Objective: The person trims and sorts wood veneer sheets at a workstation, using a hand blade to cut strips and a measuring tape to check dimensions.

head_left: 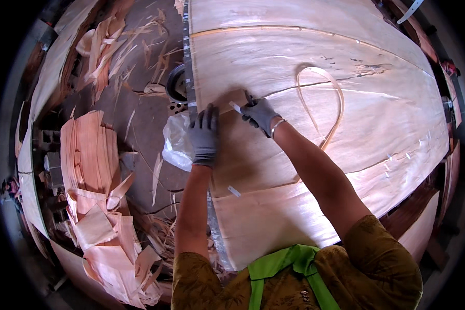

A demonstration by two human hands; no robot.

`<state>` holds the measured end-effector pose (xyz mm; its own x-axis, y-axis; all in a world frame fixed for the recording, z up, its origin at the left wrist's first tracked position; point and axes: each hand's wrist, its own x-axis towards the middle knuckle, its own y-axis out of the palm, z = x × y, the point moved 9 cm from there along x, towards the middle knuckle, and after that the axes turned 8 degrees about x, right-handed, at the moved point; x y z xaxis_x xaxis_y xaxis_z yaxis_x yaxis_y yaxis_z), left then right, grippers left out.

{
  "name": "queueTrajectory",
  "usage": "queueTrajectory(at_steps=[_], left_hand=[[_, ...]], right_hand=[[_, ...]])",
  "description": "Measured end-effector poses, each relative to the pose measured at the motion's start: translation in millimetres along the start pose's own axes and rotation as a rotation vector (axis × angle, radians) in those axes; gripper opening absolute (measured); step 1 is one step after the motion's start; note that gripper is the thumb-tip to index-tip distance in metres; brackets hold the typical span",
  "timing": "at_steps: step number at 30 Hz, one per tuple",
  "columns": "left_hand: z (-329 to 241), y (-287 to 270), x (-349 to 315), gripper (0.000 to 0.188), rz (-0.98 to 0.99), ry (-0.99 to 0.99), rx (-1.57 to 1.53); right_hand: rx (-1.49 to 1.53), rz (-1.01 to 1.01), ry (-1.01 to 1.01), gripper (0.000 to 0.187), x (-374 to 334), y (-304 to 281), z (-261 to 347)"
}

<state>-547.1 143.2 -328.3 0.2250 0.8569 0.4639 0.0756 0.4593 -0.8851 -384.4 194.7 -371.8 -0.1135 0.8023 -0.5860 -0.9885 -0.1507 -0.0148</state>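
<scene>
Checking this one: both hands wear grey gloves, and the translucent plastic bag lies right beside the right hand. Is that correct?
Not quite: the head view shows the translucent plastic bag beside the left hand, not the right hand. Both do wear grey gloves.

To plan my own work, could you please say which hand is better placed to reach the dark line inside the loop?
Probably the right hand: it is nearer the dark line, while the left hand rests at the sheet's left edge.
</scene>
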Motion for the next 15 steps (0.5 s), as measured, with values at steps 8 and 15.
queueTrajectory(at_steps=[8, 15], left_hand=[[14, -16, 6, 0.044, 0.007, -0.285, -0.024], [65, 25, -47, 0.029, 0.007, -0.54, -0.414]], right_hand=[[0.083, 0.099, 0.004, 0.017, 19, -4, -14], [0.22, 0.122, -0.048, 0.015, 10, -9, -16]])
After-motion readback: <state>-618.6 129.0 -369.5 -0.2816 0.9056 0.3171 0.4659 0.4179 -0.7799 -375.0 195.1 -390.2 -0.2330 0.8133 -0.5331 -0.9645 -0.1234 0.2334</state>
